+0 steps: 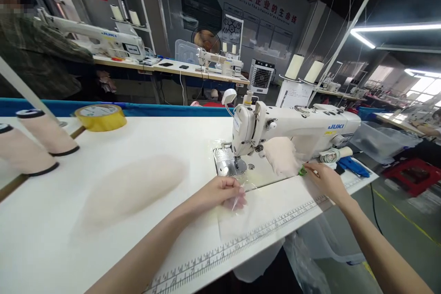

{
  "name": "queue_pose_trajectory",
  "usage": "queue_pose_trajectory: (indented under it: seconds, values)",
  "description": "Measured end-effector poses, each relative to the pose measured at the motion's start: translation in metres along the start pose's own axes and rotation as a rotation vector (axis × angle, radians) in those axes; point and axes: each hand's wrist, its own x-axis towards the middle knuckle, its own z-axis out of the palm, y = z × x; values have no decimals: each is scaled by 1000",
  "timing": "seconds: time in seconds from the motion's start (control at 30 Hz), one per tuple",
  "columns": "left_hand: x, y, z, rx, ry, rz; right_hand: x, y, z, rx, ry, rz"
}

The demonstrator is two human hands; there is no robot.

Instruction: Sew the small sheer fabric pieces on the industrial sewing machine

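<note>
In front of the sewing machine's needle area, my left hand (232, 192) has its fingers closed on a clear plastic strip (236, 203), thin and glossy. More of this clear material shows faintly around the needle plate (227, 167). My right hand (324, 179) is at the machine bed's right side, its fingers pinched at a small green object (302, 171) whose kind is hard to make out. Just left of that object, a pale pink piece of fabric (281, 156) lies bunched under the arm of the white sewing machine (292, 121).
A roll of yellow tape (100, 117) and pale pink thread cones (48, 132) stand at the left. A ruler strip (237, 248) runs along the table's front edge. A blue item (354, 166) and a coiled cord (330, 155) lie at the right end. Another person (34, 50) is at the far left.
</note>
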Motion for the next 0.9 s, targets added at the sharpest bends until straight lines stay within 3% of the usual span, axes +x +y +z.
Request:
queue_pose_trajectory:
  seconds: [0.33, 0.6, 0.77, 0.83, 0.9]
  values:
    - [-1, 2, -2, 25, -32, 1, -65, -23, -3, -146, -44, 6]
    - [1, -3, -4, -80, -68, 0, -66, -1, -7, -360, -123, -58]
    - [3, -9, -2, -113, -59, 38, -64, 0, -16, 79, -122, 75]
    - [4, -11, 3, -110, -24, 73, -59, -16, -19, 367, -147, 123]
    - [3, -11, 9, -35, 61, 154, -51, -41, -19, 653, -217, 67]
